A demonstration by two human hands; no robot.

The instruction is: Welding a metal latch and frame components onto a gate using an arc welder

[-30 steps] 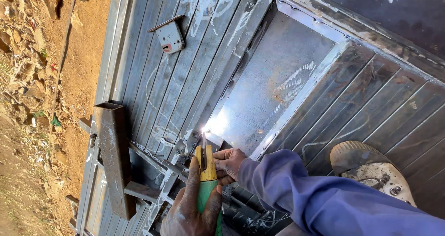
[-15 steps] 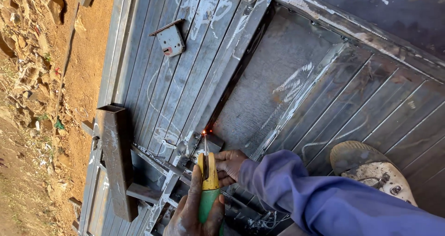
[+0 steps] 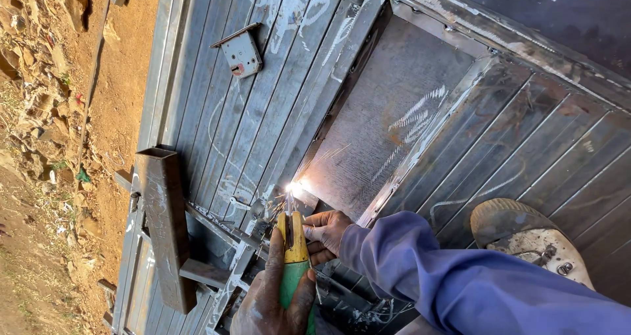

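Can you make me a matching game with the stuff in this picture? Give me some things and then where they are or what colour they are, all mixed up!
Things:
1. welding holder
2. lock box
3. shoe
4. square steel tube

Clues:
A. rusty brown, lying near the metal door's left edge
B. yellow and green, gripped in a hand
C. dusty, standing on the ribbed panel at the right
D. small and grey, fixed near the top

Pairs: 1-B, 2-D, 3-C, 4-A

A yellow-and-green electrode holder (image 3: pixel 293 259) is held nearly upright, its green grip low and yellow jaws high. A thin rod is carried in it, and a bright arc (image 3: pixel 290 188) is struck at the grey metal door (image 3: pixel 276 98).
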